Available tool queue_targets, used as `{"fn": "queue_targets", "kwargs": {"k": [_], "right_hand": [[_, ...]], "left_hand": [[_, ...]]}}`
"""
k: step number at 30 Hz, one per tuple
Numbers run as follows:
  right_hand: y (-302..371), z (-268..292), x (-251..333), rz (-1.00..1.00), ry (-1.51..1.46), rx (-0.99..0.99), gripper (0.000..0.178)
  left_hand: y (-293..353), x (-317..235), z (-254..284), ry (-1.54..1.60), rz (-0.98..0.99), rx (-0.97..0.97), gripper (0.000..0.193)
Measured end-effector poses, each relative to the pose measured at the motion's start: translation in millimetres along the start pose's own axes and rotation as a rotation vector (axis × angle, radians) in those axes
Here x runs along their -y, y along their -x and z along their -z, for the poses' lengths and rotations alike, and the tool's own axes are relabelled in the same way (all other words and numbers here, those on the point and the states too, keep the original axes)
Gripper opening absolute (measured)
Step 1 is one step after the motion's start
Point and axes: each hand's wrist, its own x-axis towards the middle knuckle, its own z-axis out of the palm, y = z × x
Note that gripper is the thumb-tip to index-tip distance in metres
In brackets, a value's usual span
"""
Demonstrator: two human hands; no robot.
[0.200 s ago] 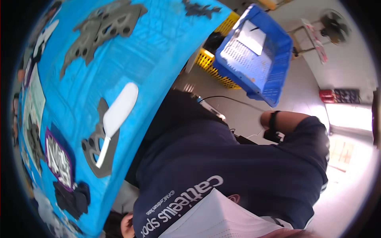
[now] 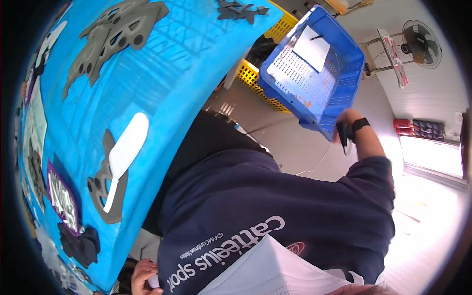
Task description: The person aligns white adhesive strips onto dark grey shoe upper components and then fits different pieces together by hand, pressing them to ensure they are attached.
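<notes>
At the lower left edge, my left hand (image 2: 143, 278) has its fingers curled round a small whitish thing (image 2: 154, 281), mostly hidden by hand and shirt. Out to the right, my right hand (image 2: 347, 121), with a black wrist strap (image 2: 360, 124), is at the near corner of a blue plastic basket (image 2: 286, 88). Its fingers are bent round a thin black object (image 2: 343, 132) with a pale edge, whose kind I cannot make out. Whether that hand touches the basket is unclear. Inside the basket lies a white sheet (image 2: 311, 48) with a dark stick-like item on it.
A blue-covered table (image 2: 162, 93) fills the left. On it lie grey cut-out pieces (image 2: 113, 37), a white paddle-shaped piece (image 2: 129, 143) over another grey piece (image 2: 105, 199), a purple-edged pouch (image 2: 63, 199) and dark cloth (image 2: 78, 245). A yellow crate (image 2: 248, 73) stands under the basket; a fan (image 2: 421, 44) is behind.
My right hand has moved away from my body, up to the basket's near corner. More of my left hand shows at the lower left. The whole view has shifted slightly.
</notes>
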Motion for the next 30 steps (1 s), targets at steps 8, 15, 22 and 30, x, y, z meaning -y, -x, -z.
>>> {"fn": "queue_targets", "kwargs": {"k": [8,15,22,30], "right_hand": [[-12,5,125,0.482,-0.431,-0.400,0.060],[-2,-34,256,0.851,-0.059,-0.657,0.042],[-116,-84,316,0.548,-0.685,0.137,0.054],[-126,-51,335,0.968,0.159,-0.321,0.040]], "left_hand": [[-96,-45,1,-0.118,-0.064,-0.004,0.039],[-67,-21,10,-0.058,-0.035,0.007,0.035],[-11,31,-17,0.205,-0.013,-0.288,0.042],[13,110,-17,0.564,0.091,-0.328,0.044]]}}
